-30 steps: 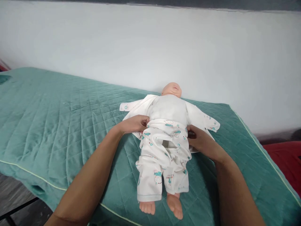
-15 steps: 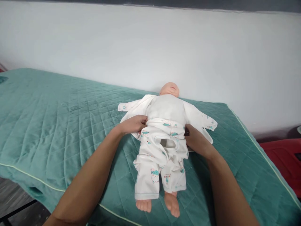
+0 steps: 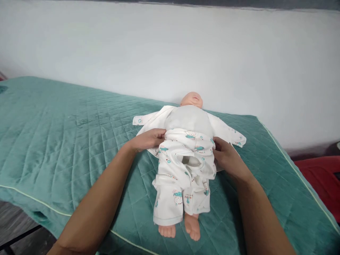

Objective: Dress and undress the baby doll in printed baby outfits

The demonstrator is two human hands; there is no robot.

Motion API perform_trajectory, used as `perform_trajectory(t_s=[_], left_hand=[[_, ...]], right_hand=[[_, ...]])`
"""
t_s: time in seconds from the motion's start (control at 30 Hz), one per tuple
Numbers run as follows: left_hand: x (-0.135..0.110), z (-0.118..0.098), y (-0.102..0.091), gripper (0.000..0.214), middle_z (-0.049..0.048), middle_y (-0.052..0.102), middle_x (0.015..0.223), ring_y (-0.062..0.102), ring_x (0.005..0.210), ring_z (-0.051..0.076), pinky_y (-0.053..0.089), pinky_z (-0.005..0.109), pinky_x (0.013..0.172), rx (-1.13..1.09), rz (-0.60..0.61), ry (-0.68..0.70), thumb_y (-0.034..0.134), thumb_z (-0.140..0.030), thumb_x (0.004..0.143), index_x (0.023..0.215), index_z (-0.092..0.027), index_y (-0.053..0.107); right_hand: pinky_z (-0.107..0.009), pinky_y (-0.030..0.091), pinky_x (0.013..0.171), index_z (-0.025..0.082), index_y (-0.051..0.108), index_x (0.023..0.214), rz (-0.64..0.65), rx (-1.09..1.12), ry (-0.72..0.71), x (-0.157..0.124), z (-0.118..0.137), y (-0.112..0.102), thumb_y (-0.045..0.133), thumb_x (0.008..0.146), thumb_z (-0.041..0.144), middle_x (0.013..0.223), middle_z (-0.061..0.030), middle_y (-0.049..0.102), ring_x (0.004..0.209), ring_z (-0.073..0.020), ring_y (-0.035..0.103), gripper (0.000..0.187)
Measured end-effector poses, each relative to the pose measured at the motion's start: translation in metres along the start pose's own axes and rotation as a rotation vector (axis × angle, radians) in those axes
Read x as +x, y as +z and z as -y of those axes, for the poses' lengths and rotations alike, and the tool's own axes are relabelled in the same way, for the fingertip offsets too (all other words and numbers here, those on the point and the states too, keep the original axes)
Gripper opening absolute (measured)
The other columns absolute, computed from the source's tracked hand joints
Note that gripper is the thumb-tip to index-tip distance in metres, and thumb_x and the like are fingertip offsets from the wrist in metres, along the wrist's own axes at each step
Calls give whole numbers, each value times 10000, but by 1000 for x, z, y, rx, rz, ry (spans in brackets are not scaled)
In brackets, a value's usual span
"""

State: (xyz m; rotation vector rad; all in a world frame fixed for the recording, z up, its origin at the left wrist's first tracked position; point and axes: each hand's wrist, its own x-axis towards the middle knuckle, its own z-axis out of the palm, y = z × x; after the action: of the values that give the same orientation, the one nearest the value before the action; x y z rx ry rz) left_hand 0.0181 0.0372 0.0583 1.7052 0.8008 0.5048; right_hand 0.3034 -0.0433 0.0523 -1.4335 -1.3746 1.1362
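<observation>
Doll (image 3: 189, 118) lies face-up on cover (image 3: 87, 141), presumably for steadiness; left hand (image 3: 149, 139) and right hand (image 3: 225, 155) pinch trousers (image 3: 179, 175) at opposite hips, apparently balancing the hold.

Green quilted cover (image 3: 79, 141), pale-edged, across middle and near area. White wall (image 3: 132, 46) along far side, dark band (image 3: 239, 3) on top. Red object (image 3: 321, 180) at right, partly cut off. Near left: greyish floor (image 3: 13, 216), dark bar (image 3: 21, 236).
</observation>
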Motion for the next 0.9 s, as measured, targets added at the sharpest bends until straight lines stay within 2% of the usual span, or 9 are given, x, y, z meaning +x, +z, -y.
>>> perform_trajectory(t_s=[0.1,0.2,0.33,0.47,0.57,0.73,0.9], left_hand=[[-1,-2,2,161,35,702,867,630,849,192,505,301,794,-36,28,61,629,-276,779,886,-159,658],[1,0,1,149,37,707,848,636,868,204,508,310,805,-21,37,96,642,-260,764,871,-160,669],[4,5,0,91,11,670,733,622,773,195,498,286,701,0,-38,37,633,-251,734,740,-160,642],[3,8,-1,120,-24,590,637,539,626,137,416,234,567,25,-129,-14,604,-250,733,653,-163,582],[0,8,-2,97,-45,536,609,462,551,93,338,205,509,1,-182,-35,595,-237,727,668,-165,569],[0,10,-3,93,-46,513,592,446,526,87,335,201,496,-110,-280,-64,602,-260,721,701,-175,573],[1,10,0,83,-46,531,646,445,554,86,338,206,521,-118,-280,-23,606,-208,690,750,-183,553]], right_hand=[[-282,461,556,227,687,1036,-1,99,-3,1,-2,1,736,771,354,757,-4,716,655,-185,618,298],[-296,481,576,240,687,987,14,201,7,2,-5,0,766,758,354,807,-11,737,681,-199,652,268],[-295,499,620,238,691,931,34,299,16,4,-9,-2,800,737,330,873,-16,748,719,-191,673,241],[-305,507,640,244,701,1011,52,362,39,5,-13,-4,796,747,332,927,-32,755,776,-204,689,294],[-304,498,627,241,710,1004,24,379,34,5,-12,-7,799,740,340,881,-29,748,741,-197,678,297],[-275,467,585,249,705,900,-78,422,6,3,-3,-9,800,711,273,750,20,690,618,-139,604,213],[-239,431,547,248,680,868,-156,454,-8,5,-2,-5,761,722,224,743,38,635,614,-113,563,169]])
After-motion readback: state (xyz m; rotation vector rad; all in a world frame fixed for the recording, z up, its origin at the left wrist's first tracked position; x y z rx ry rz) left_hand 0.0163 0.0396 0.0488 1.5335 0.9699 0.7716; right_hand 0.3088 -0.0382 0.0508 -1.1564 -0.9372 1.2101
